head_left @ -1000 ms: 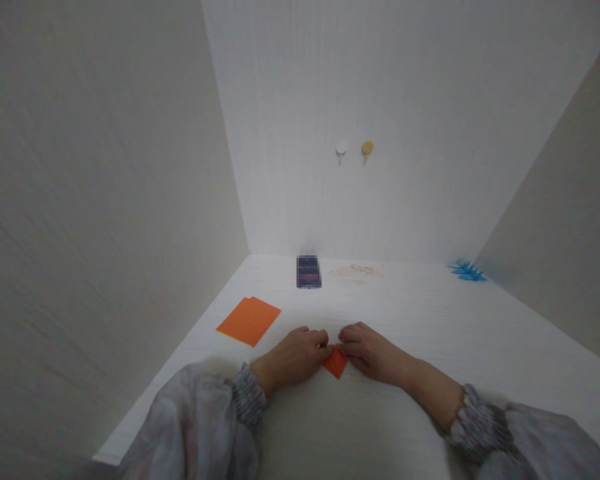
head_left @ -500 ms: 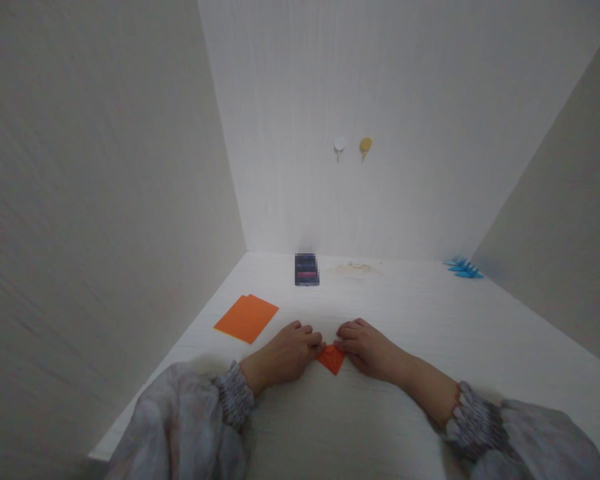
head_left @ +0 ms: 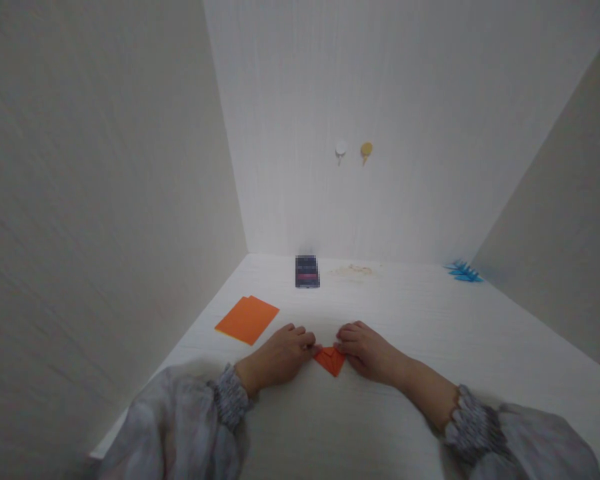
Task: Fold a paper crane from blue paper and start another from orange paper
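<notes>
A small folded piece of orange origami paper (head_left: 331, 361) lies on the white table between my hands, one corner pointing toward me. My left hand (head_left: 286, 353) has its fingers curled, with thumb and fingertips at the paper's left corner. On the other side, my right hand (head_left: 367, 348) pinches the paper's upper right edge with curled fingers. Crease lines show on the folded face. The far edge of the paper is partly hidden by my fingertips.
Square orange paper sheets (head_left: 247, 320) lie at the left. A dark, pixelated phone-like object (head_left: 307, 272) is near the back wall. Blue folded paper pieces (head_left: 464, 271) sit in the far right corner. A white hook (head_left: 341, 150) and a yellow hook (head_left: 366, 151) are on the wall.
My left hand has shifted slightly left along the paper, uncovering more of its left part. The right hand stays nearly in place. The whole view has moved down a little.
</notes>
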A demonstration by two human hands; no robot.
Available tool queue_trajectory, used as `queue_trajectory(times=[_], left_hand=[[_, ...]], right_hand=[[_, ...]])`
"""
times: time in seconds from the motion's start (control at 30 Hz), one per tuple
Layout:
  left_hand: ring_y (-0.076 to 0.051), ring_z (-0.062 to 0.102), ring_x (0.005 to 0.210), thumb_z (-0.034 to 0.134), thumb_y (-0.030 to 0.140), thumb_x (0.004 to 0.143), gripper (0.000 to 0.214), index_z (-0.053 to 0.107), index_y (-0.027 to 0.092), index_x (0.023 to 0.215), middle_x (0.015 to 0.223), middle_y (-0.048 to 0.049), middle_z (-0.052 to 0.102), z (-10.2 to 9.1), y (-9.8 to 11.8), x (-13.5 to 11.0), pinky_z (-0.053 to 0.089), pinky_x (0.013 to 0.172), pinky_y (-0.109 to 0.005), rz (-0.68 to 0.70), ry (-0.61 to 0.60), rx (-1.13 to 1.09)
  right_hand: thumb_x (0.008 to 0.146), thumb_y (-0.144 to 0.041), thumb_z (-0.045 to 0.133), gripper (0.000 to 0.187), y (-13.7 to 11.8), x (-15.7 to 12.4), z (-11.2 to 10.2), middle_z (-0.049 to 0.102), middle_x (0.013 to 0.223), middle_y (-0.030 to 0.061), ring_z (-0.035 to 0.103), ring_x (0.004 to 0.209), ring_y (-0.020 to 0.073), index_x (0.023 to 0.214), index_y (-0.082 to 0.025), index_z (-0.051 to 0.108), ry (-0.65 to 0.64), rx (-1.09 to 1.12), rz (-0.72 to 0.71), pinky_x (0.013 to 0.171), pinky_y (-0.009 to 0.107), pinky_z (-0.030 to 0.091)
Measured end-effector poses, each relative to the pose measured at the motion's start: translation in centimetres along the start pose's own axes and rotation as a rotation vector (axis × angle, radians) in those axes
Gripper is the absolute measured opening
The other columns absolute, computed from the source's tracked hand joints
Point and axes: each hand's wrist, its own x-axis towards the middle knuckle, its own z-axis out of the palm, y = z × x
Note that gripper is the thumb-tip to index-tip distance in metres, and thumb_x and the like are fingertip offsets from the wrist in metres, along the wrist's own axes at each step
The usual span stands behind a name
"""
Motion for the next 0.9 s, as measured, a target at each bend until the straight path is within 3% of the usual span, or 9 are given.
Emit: queue_trajectory(times=[0.27,0.6,0.9], left_hand=[[-0.016,0.048,0.078,0.038,0.019,0.084,0.037,0.039,0.029,0.119,0.095,-0.0054,0.049,-0.6,0.2,0.2,0.036,0.072,-0.03,0.019,-0.018,-0.065],[-0.014,0.048,0.076,0.037,0.018,0.084,0.035,0.044,0.033,0.115,0.099,-0.004,0.047,-0.1,0.1,0.4,0.036,0.073,-0.028,-0.025,-0.008,-0.174],[-0.015,0.047,0.076,0.038,0.018,0.083,0.033,0.048,0.032,0.112,0.096,-0.0043,0.048,0.0,0.1,0.2,0.036,0.071,-0.029,-0.051,0.009,-0.189]], right_hand=[[0.073,-0.01,0.045,0.016,-0.5,0.7,0.3,0.055,0.077,0.0046,0.046,0.082,0.0176,0.078,-0.016,0.059,0.009,0.022,-0.008,0.073,0.031,0.034],[0.073,-0.008,0.042,0.031,-0.4,-0.4,0.5,0.054,0.087,0.0083,0.047,0.082,0.0195,0.097,-0.017,0.059,0.108,0.082,-0.042,0.072,0.033,0.036],[0.078,-0.012,0.043,0.022,-0.4,0.2,0.3,0.054,0.083,0.0064,0.047,0.082,0.0179,0.088,-0.018,0.062,0.045,0.031,-0.019,0.073,0.032,0.034]])
